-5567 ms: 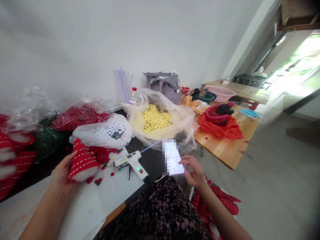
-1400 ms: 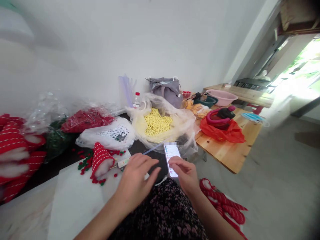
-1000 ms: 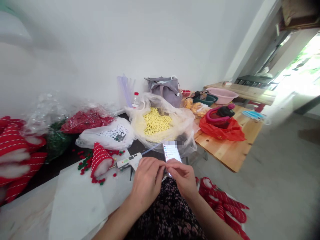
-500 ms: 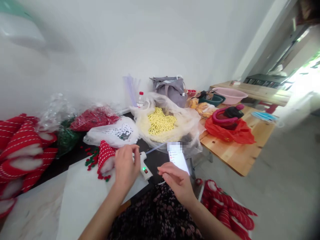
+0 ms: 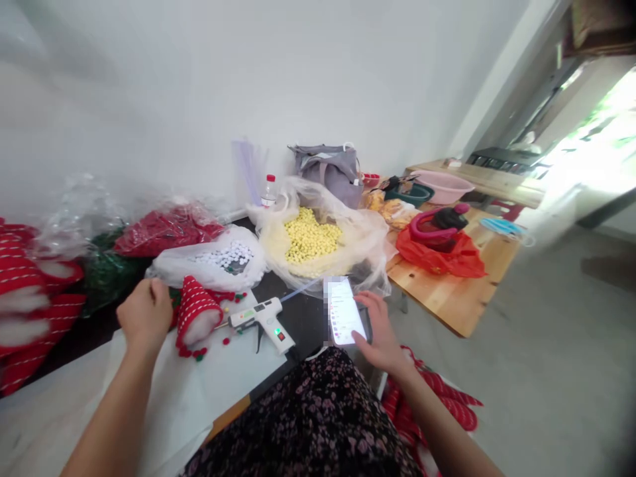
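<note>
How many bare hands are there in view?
2: the bare left hand, curled beside a red cone-shaped fabric piece with white dashed stripes; the bare right hand, over a lit rectangular phone.

The phone (image 5: 346,315), its screen lit, lies near, just right of centre. The cone (image 5: 193,306), red with white dashed stripes, rests left, white stuffing showing at its near end.

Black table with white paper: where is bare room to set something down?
White paper is bare between the left forearm, red white-striped fabric cone and white plastic glue gun. A black tabletop strip appears free between gun and lit rectangular phone. Crowded: the back, under translucent plastic bags.
</note>
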### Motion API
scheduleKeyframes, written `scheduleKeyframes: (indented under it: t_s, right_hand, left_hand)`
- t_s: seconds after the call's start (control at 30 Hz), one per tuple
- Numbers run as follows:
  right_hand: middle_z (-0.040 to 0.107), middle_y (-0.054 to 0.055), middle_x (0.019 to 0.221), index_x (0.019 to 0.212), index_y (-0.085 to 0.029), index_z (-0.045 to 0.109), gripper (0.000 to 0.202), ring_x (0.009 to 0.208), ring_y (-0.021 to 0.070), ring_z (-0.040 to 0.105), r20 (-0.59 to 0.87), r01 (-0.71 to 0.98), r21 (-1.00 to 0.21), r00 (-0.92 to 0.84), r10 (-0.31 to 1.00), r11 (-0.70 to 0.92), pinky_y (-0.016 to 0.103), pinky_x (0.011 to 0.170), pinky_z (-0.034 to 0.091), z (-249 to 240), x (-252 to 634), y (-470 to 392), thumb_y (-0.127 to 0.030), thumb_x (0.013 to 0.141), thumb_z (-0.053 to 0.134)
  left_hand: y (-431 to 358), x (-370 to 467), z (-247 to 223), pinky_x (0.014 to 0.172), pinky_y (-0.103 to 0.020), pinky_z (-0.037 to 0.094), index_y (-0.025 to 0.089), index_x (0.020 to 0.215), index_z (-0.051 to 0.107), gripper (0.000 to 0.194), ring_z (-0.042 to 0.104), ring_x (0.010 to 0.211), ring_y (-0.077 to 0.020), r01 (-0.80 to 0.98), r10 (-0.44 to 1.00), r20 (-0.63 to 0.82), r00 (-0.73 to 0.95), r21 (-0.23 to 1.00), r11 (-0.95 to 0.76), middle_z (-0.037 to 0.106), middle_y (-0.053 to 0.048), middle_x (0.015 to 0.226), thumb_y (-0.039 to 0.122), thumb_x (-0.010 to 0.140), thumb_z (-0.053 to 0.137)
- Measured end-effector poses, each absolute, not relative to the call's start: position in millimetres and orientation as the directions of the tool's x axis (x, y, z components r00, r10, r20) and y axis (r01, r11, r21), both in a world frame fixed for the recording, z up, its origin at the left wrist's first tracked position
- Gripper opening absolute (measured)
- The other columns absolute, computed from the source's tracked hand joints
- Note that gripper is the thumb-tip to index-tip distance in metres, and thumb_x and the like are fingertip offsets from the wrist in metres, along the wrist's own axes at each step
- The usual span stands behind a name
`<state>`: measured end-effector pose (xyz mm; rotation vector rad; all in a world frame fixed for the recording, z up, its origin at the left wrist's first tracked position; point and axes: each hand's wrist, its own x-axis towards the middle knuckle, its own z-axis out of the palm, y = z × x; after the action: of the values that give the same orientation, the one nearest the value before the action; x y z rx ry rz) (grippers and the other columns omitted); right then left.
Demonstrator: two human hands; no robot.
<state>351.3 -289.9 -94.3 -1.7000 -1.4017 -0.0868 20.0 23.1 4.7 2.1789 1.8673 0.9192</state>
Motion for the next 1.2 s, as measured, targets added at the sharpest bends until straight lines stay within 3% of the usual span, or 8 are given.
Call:
scheduleKeyframes:
  t_s: [0.1,0.27,0.53,0.83,1.07,1.2]
  right_hand:
    - [0.039,0.019,0.146,0.143,-0.021,0.04,0.064,0.137,0.0394,0.04,0.511,0.833,-0.553,0.345,0.787,-0.006,0.061,0.113,0.04,-96,345,-289,-0.03,0.084,0.063]
    - [0.039,0.018,0.146,0.142,-0.022,0.039,0.064,0.137,0.0384,0.041,0.525,0.825,-0.566,0.361,0.771,-0.001,0.06,0.114,0.04,-98,346,-287,-0.03,0.084,0.063]
    - [0.041,0.017,0.143,0.139,-0.023,0.043,0.054,0.133,0.0369,0.045,0.539,0.813,-0.583,0.38,0.752,0.008,0.058,0.111,0.043,-99,348,-289,-0.031,0.089,0.061]
    - [0.037,0.019,0.147,0.144,-0.022,0.039,0.069,0.136,0.0411,0.041,0.499,0.847,-0.529,0.357,0.79,-0.049,0.063,0.113,0.039,-98,335,-286,-0.037,0.085,0.07]
    - [0.042,0.018,0.144,0.14,-0.022,0.044,0.056,0.134,0.0372,0.044,0.531,0.812,-0.582,0.408,0.742,-0.03,0.058,0.112,0.043,-96,341,-285,-0.041,0.092,0.065]
    - [0.053,0.016,0.137,0.138,-0.022,0.046,0.048,0.129,0.0346,0.049,0.562,0.814,-0.58,0.408,0.72,-0.008,0.056,0.108,0.046,-96,348,-279,-0.04,0.096,0.06]
  left_hand:
    - [18,21,7,0.063,-0.028,0.024,0.021,0.068,0.046,0.027,0.041,0.063,-0.0194,0.853,0.94,0.34,-0.045,0.502,-0.141,0.042,0.001,0.062,0.029,0.094,0.046]
    - [16,19,4,0.074,-0.029,0.037,0.019,0.088,0.062,0.011,0.056,0.074,-0.0213,0.779,0.932,0.339,-0.126,0.616,-0.118,0.053,0.002,0.069,0.026,0.089,0.054]
    - [26,7,-14,0.082,-0.031,0.044,0.019,0.094,0.065,0.015,0.065,0.082,-0.0231,0.746,0.938,0.31,-0.155,0.659,-0.095,0.06,0.001,0.071,0.03,0.087,0.059]
    - [23,10,-14,0.08,-0.031,0.042,0.02,0.085,0.061,0.015,0.064,0.083,-0.0238,0.746,0.952,0.255,-0.168,0.665,-0.046,0.062,-0.001,0.071,0.034,0.088,0.058]
    - [24,8,-18,0.075,-0.03,0.041,0.02,0.079,0.063,0.022,0.062,0.078,-0.0228,0.74,0.955,0.259,-0.147,0.669,-0.068,0.063,-0.001,0.07,0.038,0.088,0.055]
    - [27,9,-22,0.075,-0.031,0.042,0.022,0.074,0.063,0.026,0.062,0.078,-0.0234,0.726,0.945,0.28,-0.168,0.684,-0.073,0.063,-0.002,0.068,0.042,0.085,0.052]
